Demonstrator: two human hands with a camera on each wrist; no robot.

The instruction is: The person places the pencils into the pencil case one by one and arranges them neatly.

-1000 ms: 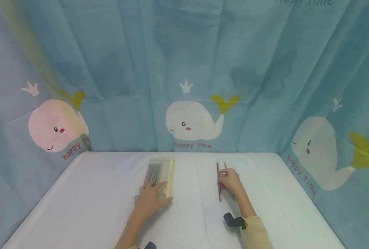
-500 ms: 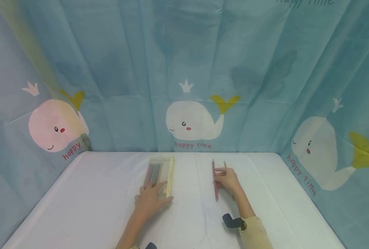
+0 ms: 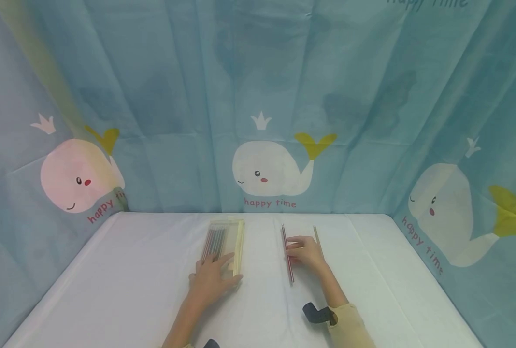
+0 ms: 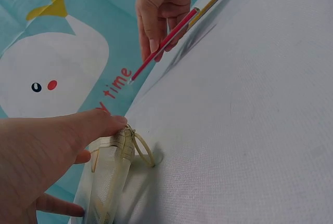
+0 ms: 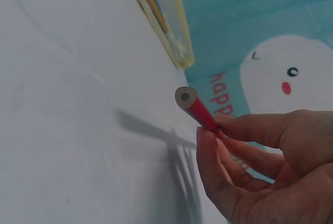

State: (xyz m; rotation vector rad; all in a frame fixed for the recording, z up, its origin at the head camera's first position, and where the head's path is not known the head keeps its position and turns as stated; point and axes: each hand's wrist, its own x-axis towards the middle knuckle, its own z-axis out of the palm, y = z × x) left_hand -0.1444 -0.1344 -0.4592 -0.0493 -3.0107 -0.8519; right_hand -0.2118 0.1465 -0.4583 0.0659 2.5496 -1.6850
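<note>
A red, unsharpened pencil (image 3: 288,256) is pinched between the thumb and fingertips of my right hand (image 3: 306,252). In the right wrist view its flat, bare-wood end (image 5: 186,96) faces the camera, and its shadow falls apart from it on the cloth. My left hand (image 3: 212,280) rests with spread fingers on a see-through pencil case (image 3: 228,237) with pale yellow edging. Several pencils (image 3: 213,240) show inside the case, their near ends hidden under that hand. In the left wrist view the thumb touches the case's corner by a zipper cord (image 4: 143,148).
A yellow pencil (image 3: 318,240) lies on the white-covered table (image 3: 371,290), right of and partly behind my right hand. The blue curtain (image 3: 175,169) with whale prints stands along the table's back and sides.
My right hand has moved left with the red pencil, toward the case. More of the yellow pencil shows behind it. My left hand and the case stay nearly still.
</note>
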